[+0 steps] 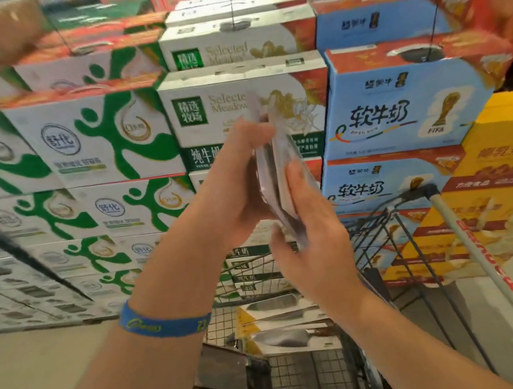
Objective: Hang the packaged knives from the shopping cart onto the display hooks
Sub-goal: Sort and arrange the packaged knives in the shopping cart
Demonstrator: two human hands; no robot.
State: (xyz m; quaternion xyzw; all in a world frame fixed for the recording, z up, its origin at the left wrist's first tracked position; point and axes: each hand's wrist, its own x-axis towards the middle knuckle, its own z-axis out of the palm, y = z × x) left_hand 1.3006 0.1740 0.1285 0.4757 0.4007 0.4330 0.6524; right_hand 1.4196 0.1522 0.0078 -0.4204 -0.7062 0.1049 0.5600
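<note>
Both hands hold a small stack of packaged knives (pixel 275 171) edge-on in front of me, above the shopping cart (pixel 310 370). My left hand (pixel 234 191) grips the stack from the left, fingers curled over its upper part. My right hand (pixel 309 236) holds it from the right and below, thumb on the near edge. More packaged knives (pixel 286 330) with yellow cards and steel blades lie flat in the cart's wire basket. No display hooks show in this view.
Stacked milk cartons fill the background: green-and-white boxes (pixel 74 156) at left, blue boxes (pixel 403 110) at centre right, yellow boxes (pixel 512 160) at far right. The cart handle (pixel 484 262) runs down the right. A dark bar (pixel 15 249) slants across the left.
</note>
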